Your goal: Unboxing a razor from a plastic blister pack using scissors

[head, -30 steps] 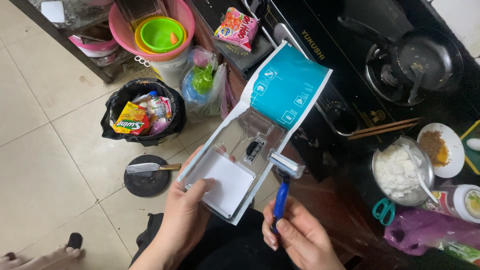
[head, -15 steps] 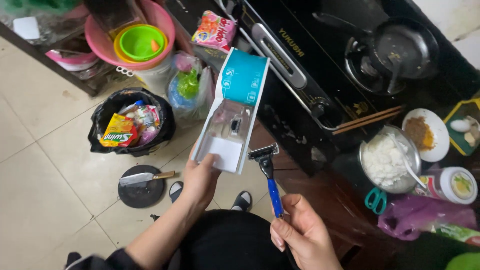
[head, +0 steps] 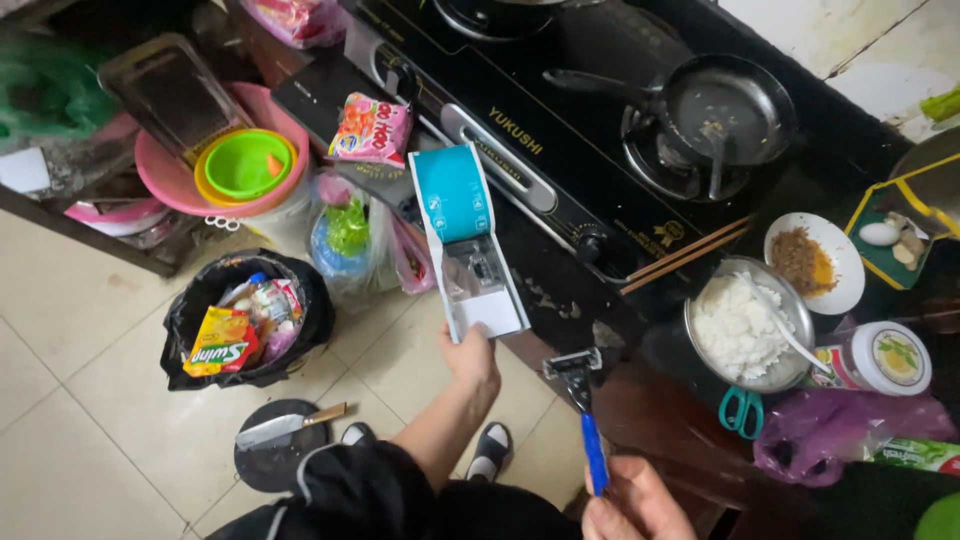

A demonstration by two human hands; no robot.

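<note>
With the razor out of its pack, the left hand (head: 472,358) grips the opened teal razor package (head: 468,243) at arm's length while the right hand (head: 630,508) clasps the blue razor (head: 584,410) upright, so the next move likely calls for discarding the package into the black bin (head: 245,318) left of that hand

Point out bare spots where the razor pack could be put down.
Bare floor tiles lie left of the black bin. A dark counter strip shows between the pack, in the left hand, and the rice bowl. Right of that bowl it is crowded.
</note>
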